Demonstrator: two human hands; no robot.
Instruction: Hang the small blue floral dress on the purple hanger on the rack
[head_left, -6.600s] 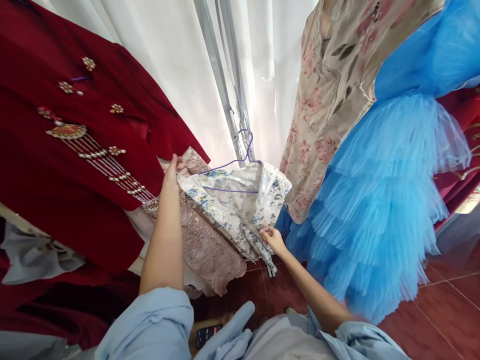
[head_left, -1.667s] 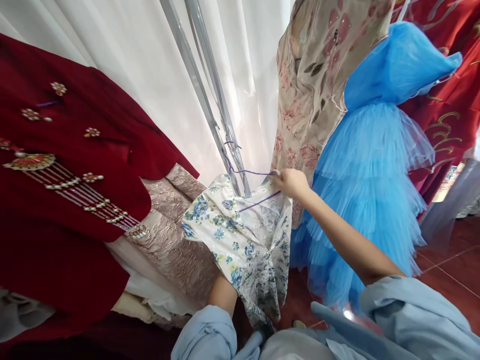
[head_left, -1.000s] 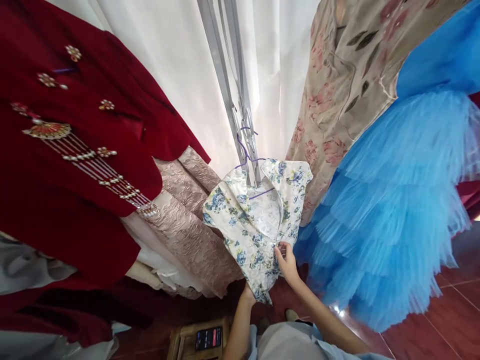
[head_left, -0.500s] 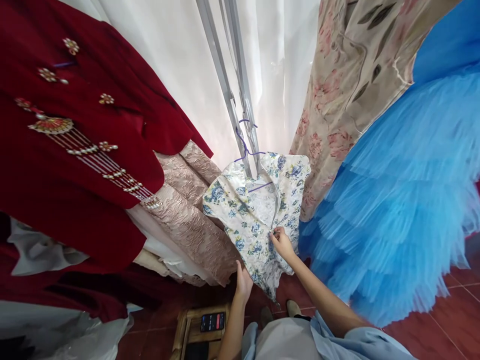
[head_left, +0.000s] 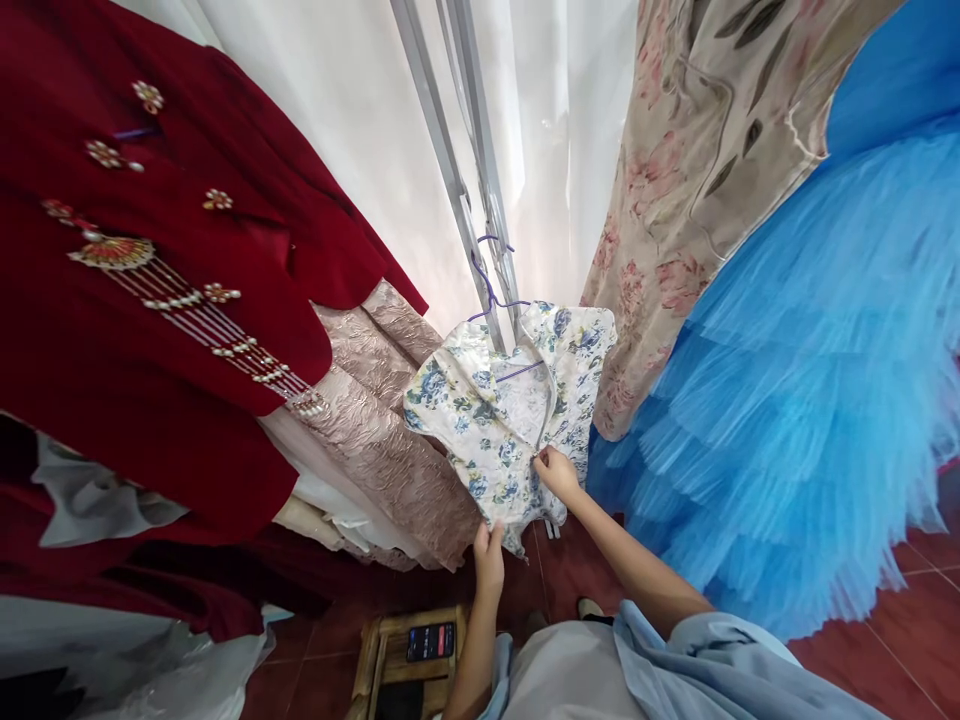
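A white blouse (head_left: 487, 450) with a blue floral print hangs open at the neck on a purple hanger (head_left: 491, 290), which is hooked on a grey metal stand (head_left: 457, 170). My right hand (head_left: 556, 475) is closed in a pinch on the blouse's front edge, just under the V of the neckline. Lower down and to the left, my left hand (head_left: 489, 562) grips the bottom hem between thumb and fingers. Below the hands, the hem hangs in uneven points.
On the left hang a dark red jacket (head_left: 247, 230) with beaded brooches and a pink textured skirt (head_left: 397, 440). To the right are a beige floral dress (head_left: 645, 220) and a blue tulle gown (head_left: 765, 400). A phone (head_left: 430, 642) lies on a wooden stool (head_left: 367, 660) below.
My left hand has risen to the hem and closed on it. My right hand has shifted slightly up and left with the blouse's edge. The hem has been drawn up.
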